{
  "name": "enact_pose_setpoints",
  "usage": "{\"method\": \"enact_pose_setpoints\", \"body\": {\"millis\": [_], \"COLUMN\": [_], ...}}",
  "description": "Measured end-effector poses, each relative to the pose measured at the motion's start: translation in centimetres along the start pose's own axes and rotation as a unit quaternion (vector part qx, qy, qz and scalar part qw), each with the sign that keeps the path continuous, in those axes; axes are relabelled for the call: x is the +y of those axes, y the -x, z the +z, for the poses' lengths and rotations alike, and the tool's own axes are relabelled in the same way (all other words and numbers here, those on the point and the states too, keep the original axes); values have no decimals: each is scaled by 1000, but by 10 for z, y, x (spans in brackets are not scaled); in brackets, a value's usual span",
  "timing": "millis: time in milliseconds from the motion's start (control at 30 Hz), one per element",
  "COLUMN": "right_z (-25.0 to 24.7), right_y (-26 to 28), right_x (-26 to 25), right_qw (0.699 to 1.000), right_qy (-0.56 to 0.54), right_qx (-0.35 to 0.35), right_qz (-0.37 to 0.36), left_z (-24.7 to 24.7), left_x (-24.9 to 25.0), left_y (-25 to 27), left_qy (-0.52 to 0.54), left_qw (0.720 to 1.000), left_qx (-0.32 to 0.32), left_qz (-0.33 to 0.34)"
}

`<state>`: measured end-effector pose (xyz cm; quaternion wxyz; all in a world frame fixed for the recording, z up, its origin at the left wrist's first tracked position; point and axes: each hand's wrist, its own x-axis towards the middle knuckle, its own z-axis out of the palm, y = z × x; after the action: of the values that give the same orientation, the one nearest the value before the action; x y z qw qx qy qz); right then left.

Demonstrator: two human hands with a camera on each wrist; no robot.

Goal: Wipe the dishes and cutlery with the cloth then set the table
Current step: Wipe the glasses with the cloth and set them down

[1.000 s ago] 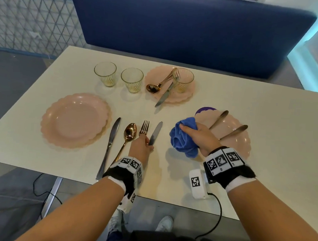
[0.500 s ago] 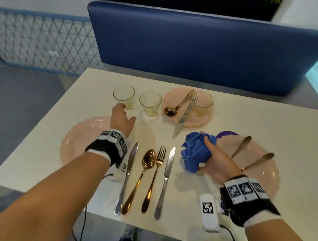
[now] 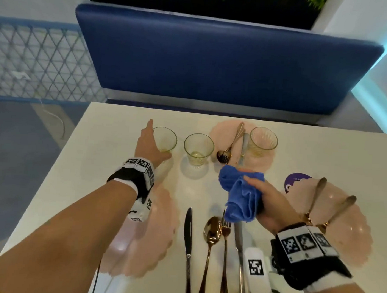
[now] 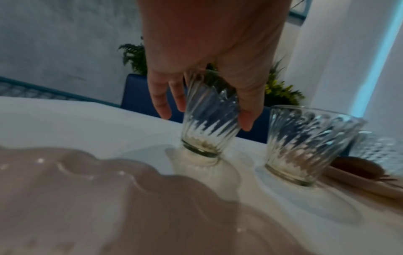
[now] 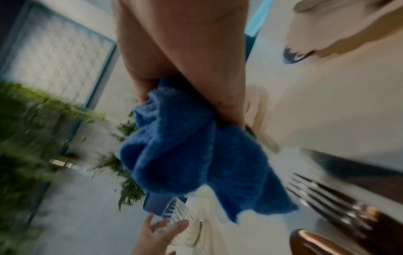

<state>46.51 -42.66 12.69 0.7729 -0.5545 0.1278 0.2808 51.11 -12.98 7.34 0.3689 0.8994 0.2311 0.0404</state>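
Observation:
My left hand (image 3: 151,142) reaches to the far-left ribbed glass (image 3: 165,139). In the left wrist view its straight fingers (image 4: 161,103) flank one side of the glass (image 4: 209,117) and the thumb lies at the other; the glass stands on the table. My right hand (image 3: 268,201) grips a bunched blue cloth (image 3: 241,193), held above the table; the right wrist view shows the cloth (image 5: 191,155) hanging from the fist. Two knives, a gold spoon (image 3: 211,232) and a fork (image 3: 226,237) lie in a row near me.
A pink plate (image 3: 151,240) lies under my left forearm. Another glass (image 3: 198,150) stands mid-table. The far pink plate (image 3: 261,159) bears a third glass (image 3: 263,141) and cutlery. The right plate (image 3: 350,221) holds two utensils. A blue bench (image 3: 215,58) lies behind.
My left hand left the row of cutlery and travelled forward to the far-left glass. My right hand rose a little with the cloth. The head view tilted up.

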Motion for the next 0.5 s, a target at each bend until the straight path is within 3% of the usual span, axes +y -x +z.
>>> {"method": "enact_pose_setpoints", "body": {"millis": [133, 267, 333, 400, 467, 500], "right_z": [48, 98, 111, 109, 106, 106], "right_y": [-13, -21, -23, -22, -14, -9], "right_x": [-5, -10, -11, -10, -12, -13], "right_qw": [997, 984, 968, 947, 926, 914], "right_qy": [64, 151, 221, 283, 328, 349], "right_qx": [18, -24, -3, 21, 11, -6], "right_qz": [-44, -92, -121, -154, -186, -204], "left_z": [-22, -33, -37, -46, -57, -61], "left_x": [13, 37, 45, 43, 39, 39], "left_y": [40, 97, 121, 132, 136, 136], "left_qy": [41, 65, 61, 119, 238, 301], "left_qw": [990, 961, 950, 956, 958, 946], "left_qx": [46, 44, 24, -61, -111, -123], "left_qz": [124, 264, 306, 262, 117, 16]}}
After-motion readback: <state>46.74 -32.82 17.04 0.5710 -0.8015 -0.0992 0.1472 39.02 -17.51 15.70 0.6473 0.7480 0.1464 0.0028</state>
